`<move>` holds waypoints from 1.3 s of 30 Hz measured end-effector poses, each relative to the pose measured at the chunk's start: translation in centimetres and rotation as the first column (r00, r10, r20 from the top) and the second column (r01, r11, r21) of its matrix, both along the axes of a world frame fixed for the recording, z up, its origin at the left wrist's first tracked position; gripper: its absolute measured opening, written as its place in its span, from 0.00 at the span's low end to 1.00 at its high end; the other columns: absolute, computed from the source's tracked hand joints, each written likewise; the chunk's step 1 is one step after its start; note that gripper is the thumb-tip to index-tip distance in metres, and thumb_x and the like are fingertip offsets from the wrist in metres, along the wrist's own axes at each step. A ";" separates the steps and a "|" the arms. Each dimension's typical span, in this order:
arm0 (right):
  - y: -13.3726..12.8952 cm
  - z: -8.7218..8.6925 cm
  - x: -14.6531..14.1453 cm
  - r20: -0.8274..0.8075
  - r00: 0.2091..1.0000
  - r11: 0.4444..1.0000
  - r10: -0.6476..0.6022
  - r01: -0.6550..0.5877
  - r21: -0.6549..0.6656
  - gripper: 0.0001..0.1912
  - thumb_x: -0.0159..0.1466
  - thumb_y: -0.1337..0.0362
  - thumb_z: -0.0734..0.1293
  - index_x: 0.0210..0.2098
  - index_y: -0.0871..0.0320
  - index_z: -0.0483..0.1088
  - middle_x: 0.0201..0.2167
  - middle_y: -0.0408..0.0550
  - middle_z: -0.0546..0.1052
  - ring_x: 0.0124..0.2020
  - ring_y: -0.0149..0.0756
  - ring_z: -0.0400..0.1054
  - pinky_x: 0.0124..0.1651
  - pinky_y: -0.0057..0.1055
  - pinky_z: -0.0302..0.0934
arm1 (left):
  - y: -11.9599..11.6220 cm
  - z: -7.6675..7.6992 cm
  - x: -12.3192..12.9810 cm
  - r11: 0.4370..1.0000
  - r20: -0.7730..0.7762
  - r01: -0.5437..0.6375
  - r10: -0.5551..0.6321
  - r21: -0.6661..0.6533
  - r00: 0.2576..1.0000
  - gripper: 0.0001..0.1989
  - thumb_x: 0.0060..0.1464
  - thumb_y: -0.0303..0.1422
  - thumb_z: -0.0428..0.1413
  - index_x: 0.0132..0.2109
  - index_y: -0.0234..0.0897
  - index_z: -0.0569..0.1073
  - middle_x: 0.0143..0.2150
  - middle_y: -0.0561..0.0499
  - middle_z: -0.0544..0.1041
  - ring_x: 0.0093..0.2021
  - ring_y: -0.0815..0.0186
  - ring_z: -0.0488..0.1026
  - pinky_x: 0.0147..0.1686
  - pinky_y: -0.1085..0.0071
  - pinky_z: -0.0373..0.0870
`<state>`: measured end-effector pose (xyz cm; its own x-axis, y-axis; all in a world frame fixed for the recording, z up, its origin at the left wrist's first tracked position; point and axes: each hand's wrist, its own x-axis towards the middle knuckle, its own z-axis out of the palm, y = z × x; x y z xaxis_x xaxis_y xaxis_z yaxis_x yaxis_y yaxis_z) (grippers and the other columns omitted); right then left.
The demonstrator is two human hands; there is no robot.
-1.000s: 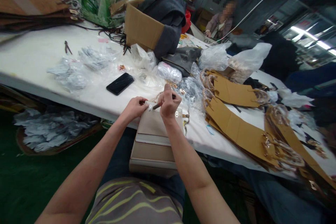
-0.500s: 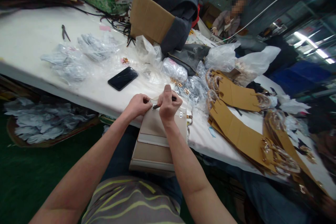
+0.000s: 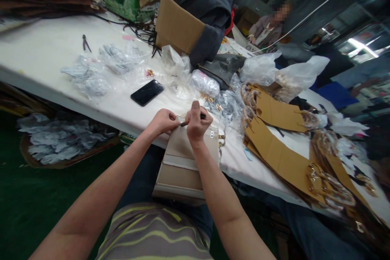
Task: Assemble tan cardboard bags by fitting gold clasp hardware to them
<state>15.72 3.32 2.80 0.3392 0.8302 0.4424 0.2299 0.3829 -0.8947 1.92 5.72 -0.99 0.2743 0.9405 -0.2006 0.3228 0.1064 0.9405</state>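
Note:
My right hand point(image 3: 197, 122) is closed in a fist, thumb up, around a dark-handled screwdriver-like tool point(image 3: 184, 123). Its tip points left, at the upper left corner of a beige flat panel point(image 3: 179, 145). There my left hand point(image 3: 166, 122) pinches with thumb and forefinger; what lies between those fingertips is too small to name. The panel rests across my lap against the table edge, on top of more beige pieces point(image 3: 178, 178). A small metal fitting point(image 3: 212, 134) shows at the panel's upper right, and a clasp point(image 3: 222, 140) hangs past its right side.
A black phone point(image 3: 147, 92) lies on the white table point(image 3: 30, 55), with pliers point(image 3: 86, 43) farther left. Small gold fittings point(image 3: 207, 97) and plastic wrap sit beyond my hands. Stacked tan bag pieces point(image 3: 280, 158) cover the right side. A person point(image 3: 268, 28) works at the back.
The whole view has shifted slightly, so things appear a little right and lower. Both hands stay at the panel's corner, and the tool still points there.

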 end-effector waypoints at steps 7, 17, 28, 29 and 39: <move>1.3 1.6 1.8 -0.290 0.950 0.991 0.113 -0.127 -0.031 0.39 0.75 0.31 0.64 0.21 0.49 0.47 0.15 0.33 0.49 0.13 0.27 0.46 0.16 0.33 0.45 | -0.7 0.4 0.2 0.999 -0.004 -0.003 0.003 0.052 1.000 0.10 0.48 0.35 0.62 0.23 0.36 0.76 0.21 0.52 0.70 0.23 0.68 0.65 0.25 0.69 0.53; 2.0 1.7 1.1 -0.439 0.882 0.949 0.170 -0.268 -0.169 0.39 0.70 0.34 0.71 0.21 0.49 0.48 0.15 0.32 0.48 0.13 0.25 0.43 0.15 0.32 0.39 | -1.0 0.3 0.4 0.994 -0.072 -0.002 0.010 0.111 0.997 0.12 0.49 0.34 0.60 0.21 0.37 0.73 0.19 0.55 0.65 0.23 0.69 0.59 0.26 0.66 0.48; 6.9 1.8 1.2 -0.566 0.824 0.789 0.030 -0.367 -0.492 0.35 0.73 0.43 0.73 0.25 0.50 0.49 0.15 0.29 0.50 0.15 0.21 0.40 0.16 0.25 0.35 | -0.3 0.2 0.1 0.993 -0.042 -0.020 0.025 0.115 0.999 0.11 0.49 0.36 0.64 0.23 0.35 0.76 0.20 0.55 0.67 0.24 0.69 0.60 0.27 0.67 0.49; 6.3 2.1 1.4 -0.578 0.814 0.816 0.058 -0.372 -0.443 0.36 0.73 0.42 0.73 0.24 0.50 0.48 0.16 0.29 0.49 0.15 0.22 0.39 0.16 0.26 0.35 | -0.4 0.1 0.1 0.996 -0.016 -0.040 0.042 0.086 0.999 0.10 0.49 0.37 0.64 0.26 0.34 0.79 0.22 0.54 0.71 0.25 0.68 0.63 0.27 0.68 0.52; 1.2 2.6 -0.1 -0.244 0.968 0.988 0.060 -0.092 -0.123 0.32 0.74 0.43 0.70 0.22 0.50 0.53 0.16 0.34 0.54 0.14 0.26 0.51 0.17 0.30 0.46 | -0.8 -1.6 0.3 0.994 0.162 -0.106 0.110 -0.032 0.981 0.11 0.47 0.39 0.67 0.33 0.34 0.82 0.27 0.50 0.78 0.28 0.65 0.72 0.27 0.71 0.60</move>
